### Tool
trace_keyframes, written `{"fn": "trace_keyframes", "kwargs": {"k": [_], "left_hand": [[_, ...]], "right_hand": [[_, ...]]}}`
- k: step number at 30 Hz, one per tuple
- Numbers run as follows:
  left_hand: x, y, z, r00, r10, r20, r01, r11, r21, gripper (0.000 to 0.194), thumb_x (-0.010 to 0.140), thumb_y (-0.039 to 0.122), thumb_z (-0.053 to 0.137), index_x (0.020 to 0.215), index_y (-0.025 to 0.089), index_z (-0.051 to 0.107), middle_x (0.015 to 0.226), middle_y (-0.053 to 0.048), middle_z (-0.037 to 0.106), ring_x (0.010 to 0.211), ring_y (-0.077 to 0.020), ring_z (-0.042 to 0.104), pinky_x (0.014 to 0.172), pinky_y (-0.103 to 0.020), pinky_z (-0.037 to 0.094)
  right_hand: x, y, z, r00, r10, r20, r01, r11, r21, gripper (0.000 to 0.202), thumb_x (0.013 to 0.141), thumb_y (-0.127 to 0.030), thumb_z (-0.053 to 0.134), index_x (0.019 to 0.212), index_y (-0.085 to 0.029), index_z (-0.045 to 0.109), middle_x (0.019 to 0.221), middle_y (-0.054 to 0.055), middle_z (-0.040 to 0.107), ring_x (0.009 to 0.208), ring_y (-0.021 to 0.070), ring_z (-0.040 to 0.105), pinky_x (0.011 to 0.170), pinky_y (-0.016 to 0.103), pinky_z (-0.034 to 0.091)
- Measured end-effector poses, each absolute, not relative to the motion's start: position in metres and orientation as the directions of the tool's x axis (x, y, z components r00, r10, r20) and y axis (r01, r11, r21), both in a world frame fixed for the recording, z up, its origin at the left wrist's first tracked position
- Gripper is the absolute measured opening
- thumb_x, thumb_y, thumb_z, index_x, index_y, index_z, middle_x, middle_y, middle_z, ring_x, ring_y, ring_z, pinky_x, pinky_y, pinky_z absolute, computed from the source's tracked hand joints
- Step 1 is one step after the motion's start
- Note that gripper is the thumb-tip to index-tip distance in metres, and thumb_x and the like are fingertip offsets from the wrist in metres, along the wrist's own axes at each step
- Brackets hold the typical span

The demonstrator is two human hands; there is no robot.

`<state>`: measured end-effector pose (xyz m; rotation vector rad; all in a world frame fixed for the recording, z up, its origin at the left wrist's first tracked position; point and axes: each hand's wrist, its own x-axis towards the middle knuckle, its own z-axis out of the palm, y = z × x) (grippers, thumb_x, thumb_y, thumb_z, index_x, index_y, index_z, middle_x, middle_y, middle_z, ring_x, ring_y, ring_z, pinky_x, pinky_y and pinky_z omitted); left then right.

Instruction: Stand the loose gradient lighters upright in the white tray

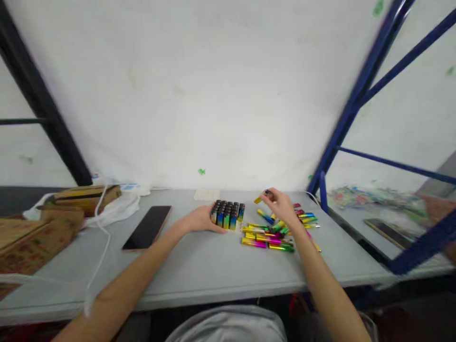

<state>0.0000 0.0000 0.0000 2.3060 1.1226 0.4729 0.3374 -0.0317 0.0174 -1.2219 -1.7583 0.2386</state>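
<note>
A tight block of upright lighters (225,216) stands at mid table, with dark tops and shiny bodies running from blue to gold. My left hand (203,219) is wrapped around the block's left side, its thumb along the front; the fingers behind are hidden. Something pale (238,227) shows at the block's front right corner. Up and to the right, my right hand (280,204) pinches a single gold lighter (258,199), held tilted above the table. Beneath and in front of that hand lies a loose pile of lighters (267,237) in gold, magenta, green and blue.
A dark-screened phone (147,228) lies left of my left hand. Cardboard boxes (46,228), white plastic and a white cable (103,232) occupy the table's left end. Behind the block sits a pale flat tray (206,195). A blue metal frame (351,114) rises at the right.
</note>
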Motion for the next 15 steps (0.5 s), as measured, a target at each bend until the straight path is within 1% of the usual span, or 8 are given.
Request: {"fn": "trace_keyframes", "kwargs": {"k": [2, 4, 7, 9, 10, 12, 15], "left_hand": [[0.001, 0.000, 0.001, 0.585, 0.808, 0.071, 0.625, -0.504, 0.596, 0.097, 0.055, 0.073, 0.088, 0.134, 0.023, 0.062, 0.121, -0.007, 0.078, 0.111, -0.0355, 0.071, 0.096, -0.039, 0.055], [0.002, -0.001, 0.002, 0.577, 0.814, 0.065, 0.633, -0.496, 0.594, 0.097, 0.054, 0.072, 0.088, 0.132, 0.023, 0.063, 0.120, -0.007, 0.078, 0.111, -0.0361, 0.072, 0.096, -0.040, 0.055], [0.003, -0.002, 0.003, 0.569, 0.820, 0.060, 0.643, -0.490, 0.589, 0.096, 0.054, 0.070, 0.089, 0.132, 0.022, 0.063, 0.120, -0.008, 0.078, 0.112, -0.0367, 0.071, 0.095, -0.040, 0.055], [0.003, -0.003, 0.004, 0.570, 0.820, 0.056, 0.645, -0.489, 0.587, 0.095, 0.055, 0.069, 0.089, 0.133, 0.022, 0.062, 0.120, -0.008, 0.079, 0.113, -0.0363, 0.071, 0.095, -0.040, 0.056], [0.003, -0.003, 0.004, 0.572, 0.818, 0.055, 0.645, -0.490, 0.586, 0.095, 0.055, 0.069, 0.089, 0.133, 0.022, 0.062, 0.120, -0.007, 0.079, 0.113, -0.0361, 0.071, 0.095, -0.040, 0.056], [0.003, -0.003, 0.004, 0.577, 0.815, 0.059, 0.642, -0.497, 0.584, 0.095, 0.056, 0.069, 0.089, 0.134, 0.023, 0.061, 0.120, -0.007, 0.079, 0.113, -0.0356, 0.072, 0.095, -0.040, 0.056], [0.003, -0.001, 0.003, 0.586, 0.808, 0.071, 0.635, -0.511, 0.579, 0.096, 0.057, 0.069, 0.089, 0.136, 0.022, 0.061, 0.120, -0.006, 0.079, 0.111, -0.0353, 0.072, 0.095, -0.039, 0.056]], "right_hand": [[0.336, -0.030, 0.016, 0.026, 0.814, 0.581, 0.563, 0.468, -0.681, 0.050, 0.092, -0.070, 0.062, 0.079, -0.022, 0.057, 0.070, 0.001, 0.062, 0.067, 0.0191, 0.058, 0.068, 0.032, 0.048], [0.333, -0.029, 0.013, 0.069, 0.825, 0.561, 0.490, 0.462, -0.739, 0.052, 0.094, -0.073, 0.057, 0.077, -0.023, 0.053, 0.072, 0.001, 0.062, 0.068, 0.0189, 0.059, 0.069, 0.032, 0.051], [0.321, -0.029, 0.007, 0.067, 0.859, 0.507, 0.362, 0.453, -0.815, 0.053, 0.097, -0.076, 0.048, 0.087, -0.024, 0.055, 0.087, 0.005, 0.068, 0.080, 0.0201, 0.065, 0.076, 0.034, 0.057], [0.310, -0.031, 0.003, -0.005, 0.878, 0.478, 0.270, 0.462, -0.845, 0.051, 0.098, -0.074, 0.048, 0.096, -0.024, 0.057, 0.098, 0.007, 0.072, 0.087, 0.0208, 0.069, 0.079, 0.035, 0.059], [0.306, -0.032, 0.002, -0.045, 0.881, 0.471, 0.224, 0.468, -0.855, 0.050, 0.099, -0.073, 0.049, 0.100, -0.024, 0.056, 0.099, 0.007, 0.072, 0.087, 0.0209, 0.070, 0.079, 0.036, 0.059], [0.297, -0.033, -0.001, -0.106, 0.873, 0.476, 0.187, 0.488, -0.853, 0.047, 0.099, -0.071, 0.052, 0.104, -0.024, 0.055, 0.093, 0.006, 0.073, 0.082, 0.0204, 0.070, 0.078, 0.035, 0.059], [0.288, -0.033, -0.006, -0.156, 0.855, 0.494, 0.271, 0.518, -0.811, 0.045, 0.102, -0.068, 0.049, 0.105, -0.024, 0.057, 0.079, 0.002, 0.068, 0.074, 0.0189, 0.066, 0.076, 0.033, 0.056]]}}
